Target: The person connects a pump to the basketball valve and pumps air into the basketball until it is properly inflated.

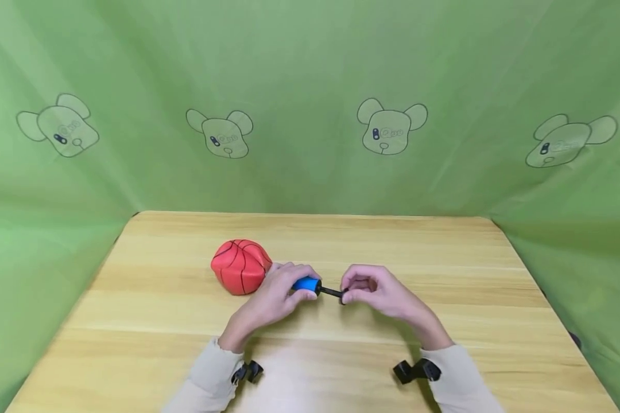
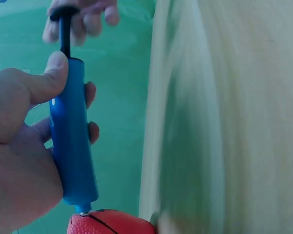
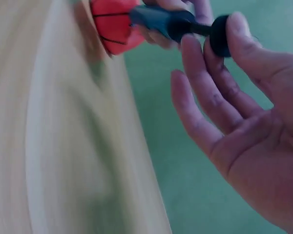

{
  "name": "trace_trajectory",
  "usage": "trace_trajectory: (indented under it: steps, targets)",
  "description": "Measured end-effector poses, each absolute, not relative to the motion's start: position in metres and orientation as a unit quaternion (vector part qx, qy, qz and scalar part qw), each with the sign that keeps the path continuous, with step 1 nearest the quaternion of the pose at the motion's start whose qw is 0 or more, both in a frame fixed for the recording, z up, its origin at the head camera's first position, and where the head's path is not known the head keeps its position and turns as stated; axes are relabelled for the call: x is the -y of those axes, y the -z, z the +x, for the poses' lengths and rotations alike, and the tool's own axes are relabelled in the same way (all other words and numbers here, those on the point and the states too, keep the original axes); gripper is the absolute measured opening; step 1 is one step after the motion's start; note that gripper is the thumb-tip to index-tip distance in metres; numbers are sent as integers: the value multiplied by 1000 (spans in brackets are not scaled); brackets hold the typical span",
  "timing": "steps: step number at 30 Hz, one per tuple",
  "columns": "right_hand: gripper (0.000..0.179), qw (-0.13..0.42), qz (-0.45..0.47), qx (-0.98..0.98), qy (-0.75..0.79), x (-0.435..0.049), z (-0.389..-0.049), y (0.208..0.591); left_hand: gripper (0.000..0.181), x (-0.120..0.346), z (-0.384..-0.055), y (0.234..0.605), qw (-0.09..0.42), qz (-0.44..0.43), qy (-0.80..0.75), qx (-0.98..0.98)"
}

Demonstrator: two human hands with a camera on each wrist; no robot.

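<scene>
A blue hand pump (image 2: 74, 136) is held in my left hand (image 1: 276, 292), with fingers and thumb wrapped round its barrel. At one end its metal tip meets a red ball (image 1: 240, 269) with black lines, which looks dented and soft. From the other end a black plunger rod (image 1: 332, 292) sticks out partway. My right hand (image 1: 377, 291) pinches the round black plunger handle (image 3: 219, 36) between thumb and fingers, while the other fingers are spread loosely in the right wrist view. How far the needle sits in the ball cannot be made out.
Both hands are above a light wooden table (image 1: 150, 310). Green curtains (image 1: 310, 183) with mouse-head drawings hang behind and at both sides. Small black devices (image 1: 415, 371) are strapped to both wrists.
</scene>
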State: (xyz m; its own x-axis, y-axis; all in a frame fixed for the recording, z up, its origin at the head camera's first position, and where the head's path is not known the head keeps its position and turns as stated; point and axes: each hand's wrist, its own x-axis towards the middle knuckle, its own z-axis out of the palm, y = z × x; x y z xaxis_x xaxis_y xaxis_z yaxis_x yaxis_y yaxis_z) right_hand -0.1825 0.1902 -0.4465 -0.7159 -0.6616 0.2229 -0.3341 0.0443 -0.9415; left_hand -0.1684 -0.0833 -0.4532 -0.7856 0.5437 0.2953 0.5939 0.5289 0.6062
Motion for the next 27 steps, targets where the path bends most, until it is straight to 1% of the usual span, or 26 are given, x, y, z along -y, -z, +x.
trace_trajectory:
  steps: [4,8,15,19,22,27]
  targets:
    - [10,144,-333,-712,601,-174,-183,453,23,82,-165,455,31,-326,357,875]
    - [11,156,-327,-719,593,-171,-181,450,23,88,-165,454,30,-331,356,874]
    - [14,150,-358,-715,582,-206,-177,425,25,100,-171,450,28,-323,374,869]
    - [16,146,-371,-704,588,-225,-177,419,24,104,-172,448,24,-310,381,871]
    - [16,151,-371,-703,588,-225,-179,422,25,102,-173,448,26,-307,374,875]
    - [12,153,-364,-699,597,-204,-185,444,25,89,-172,453,38,-310,354,882]
